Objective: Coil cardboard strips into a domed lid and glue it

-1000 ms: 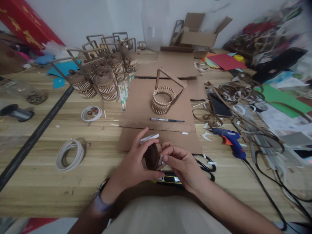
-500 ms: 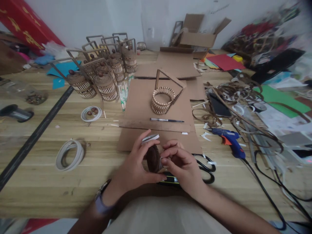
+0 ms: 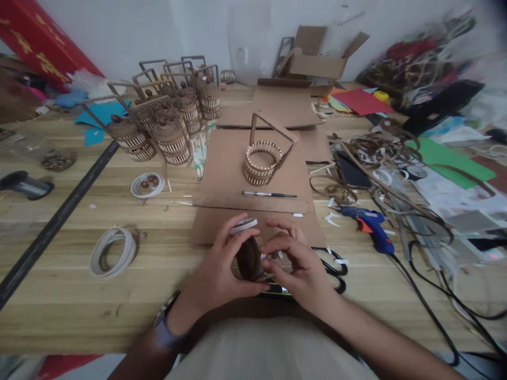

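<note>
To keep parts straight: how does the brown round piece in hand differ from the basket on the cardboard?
The brown round piece is held in the left hand; the basket stands upright on the cardboard. The round piece is dark, without visible handle; the basket is pale-and-brown striped, with an angular handle. Both are round.

Cardboard sheet (image 3: pixel 222 158): matt, smooth paperboard. On it, slatted basket (image 3: pixel 259 177): wood-look, ribbed, rough; pen (image 3: pixel 271 195): smooth, plastic-look. Nr sheet's near edge, brown coil (image 3: pixel 249 259): matt, ridged. R of sheet, glue gun (image 3: pixel 370 224): smooth blue plastic. L of sheet, wire spool (image 3: pixel 31 187): metallic sheen. Under sheet, tabletop (image 3: pixel 71 316): grained wood, smooth.
</note>
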{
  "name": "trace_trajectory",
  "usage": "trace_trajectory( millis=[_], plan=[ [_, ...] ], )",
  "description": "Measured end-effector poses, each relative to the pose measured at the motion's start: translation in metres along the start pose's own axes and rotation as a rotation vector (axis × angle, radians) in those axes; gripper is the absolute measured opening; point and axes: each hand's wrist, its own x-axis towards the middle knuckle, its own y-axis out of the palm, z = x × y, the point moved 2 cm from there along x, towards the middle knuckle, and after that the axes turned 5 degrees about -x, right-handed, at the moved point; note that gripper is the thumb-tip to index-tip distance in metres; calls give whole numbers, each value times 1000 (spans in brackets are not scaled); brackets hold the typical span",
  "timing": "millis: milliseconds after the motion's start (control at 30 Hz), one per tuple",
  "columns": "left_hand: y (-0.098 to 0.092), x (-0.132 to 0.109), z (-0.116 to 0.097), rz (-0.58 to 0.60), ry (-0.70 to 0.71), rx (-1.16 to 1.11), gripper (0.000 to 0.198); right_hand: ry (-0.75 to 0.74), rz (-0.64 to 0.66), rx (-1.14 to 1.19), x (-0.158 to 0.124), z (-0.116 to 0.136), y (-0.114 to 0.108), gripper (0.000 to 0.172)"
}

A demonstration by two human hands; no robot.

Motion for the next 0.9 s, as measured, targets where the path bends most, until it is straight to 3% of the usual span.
trace_trajectory(
  millis=[133,267,333,500,900],
  plan=[
    [1,1,-2,-2,34,62,73,54,3,-1,3,3,-5,44],
    [4,0,-1,-14,37,52,75,-133,9,-128,4,10,-10,13],
    [6,-1,1,-32,49,13,75,-208,41,-184,3,11,-11,11],
    [9,-3,4,-55,29,-42,77,-292,75,-232,3,9,-12,13],
    [14,-1,0,-34,-26,-15,79,-304,296,-303,13,1,-21,18]
  ],
)
